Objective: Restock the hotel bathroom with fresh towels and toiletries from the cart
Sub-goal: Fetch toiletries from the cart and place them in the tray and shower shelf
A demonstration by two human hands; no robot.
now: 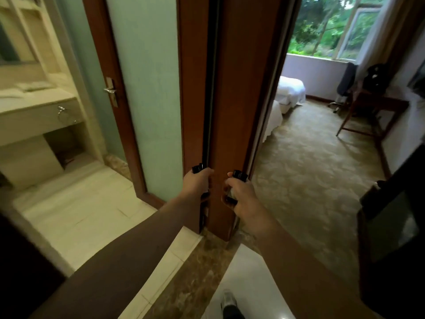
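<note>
**Toiletries in hand at the bathroom door**

You are in the carrying step, with the goods out of the cart but not yet set down. Your left grip [199, 184] is curled round the left bottle [197, 168], and only its black cap shows above the fist. Your right grip [241, 195] is wrapped round the right bottle [238, 178], also black-capped, with a little of its pale body showing between the fingers.

Both bottles are held out in front of the wooden door frame [230, 111], with the bathroom to your left and the bedroom to your right. The cart is not in view.

The next move, as I judge it, is a turn left past the frosted-glass door [147, 88] to the bench [39, 100]. Stand the bottles upright there, freeing one grip at a time.

No brand or label can be read. Your fingers cover most of each bottle, and the picture is blurred.
</note>
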